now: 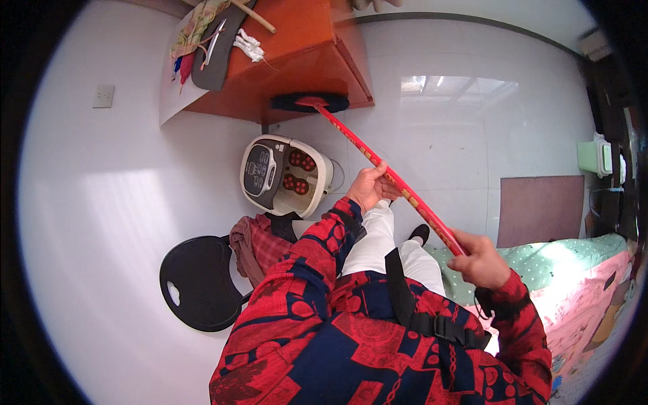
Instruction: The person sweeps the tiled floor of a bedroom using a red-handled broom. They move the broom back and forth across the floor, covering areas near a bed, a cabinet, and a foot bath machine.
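Note:
A long red pole with gold markings runs slantwise from my right hip up to a wide, dark, round head with a red centre; it looks like a mop (pixel 378 160). Near the pole's lower end, my right hand (pixel 480 260) is closed around it. Farther up, my left hand (pixel 370 187) grips the same pole, thumb on top and fingers beneath. The mop's head lies against the orange cabinet (pixel 290 64); I cannot tell whether it presses on its front or sits just before it.
A beige foot bath (pixel 287 175) stands on the floor below the cabinet. Left of me is a black folding chair (pixel 202 283) with reddish clothing (pixel 260 246). To the right are a brown mat (pixel 541 210), a bed with a green and pink cover (pixel 560 283), and a pale green bin (pixel 594 156).

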A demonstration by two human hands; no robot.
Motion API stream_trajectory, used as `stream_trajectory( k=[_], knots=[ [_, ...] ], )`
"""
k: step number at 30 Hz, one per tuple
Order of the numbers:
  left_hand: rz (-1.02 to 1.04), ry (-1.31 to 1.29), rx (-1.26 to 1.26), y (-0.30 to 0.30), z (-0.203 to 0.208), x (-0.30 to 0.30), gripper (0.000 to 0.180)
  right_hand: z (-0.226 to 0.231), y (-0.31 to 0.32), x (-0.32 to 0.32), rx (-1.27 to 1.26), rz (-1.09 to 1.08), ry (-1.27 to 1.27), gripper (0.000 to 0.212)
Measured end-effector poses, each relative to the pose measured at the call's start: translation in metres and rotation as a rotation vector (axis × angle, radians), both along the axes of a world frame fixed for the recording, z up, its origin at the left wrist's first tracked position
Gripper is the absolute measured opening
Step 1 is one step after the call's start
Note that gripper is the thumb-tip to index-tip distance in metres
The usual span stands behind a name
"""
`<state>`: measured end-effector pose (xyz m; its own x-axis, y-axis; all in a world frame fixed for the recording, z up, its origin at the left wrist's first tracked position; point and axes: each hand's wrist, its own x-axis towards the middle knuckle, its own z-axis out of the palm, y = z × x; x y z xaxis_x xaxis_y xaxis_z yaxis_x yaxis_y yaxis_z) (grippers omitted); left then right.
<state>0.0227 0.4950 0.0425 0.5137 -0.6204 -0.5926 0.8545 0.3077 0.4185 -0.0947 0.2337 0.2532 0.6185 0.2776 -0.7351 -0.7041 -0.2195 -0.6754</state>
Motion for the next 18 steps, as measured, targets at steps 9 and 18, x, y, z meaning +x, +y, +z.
stream_trajectory(
  k=[9,18],
  knots=[
    [0.492,0.214,0.286,0.067,-0.078,0.04,0.024,-0.11,0.12,0.094,0.042,0.076,0.054,0.015],
    [0.693,0.311,0.311,0.132,-0.086,0.076,0.014,-0.122,0.208,0.158,0.071,0.085,0.153,0.011]
  ],
)
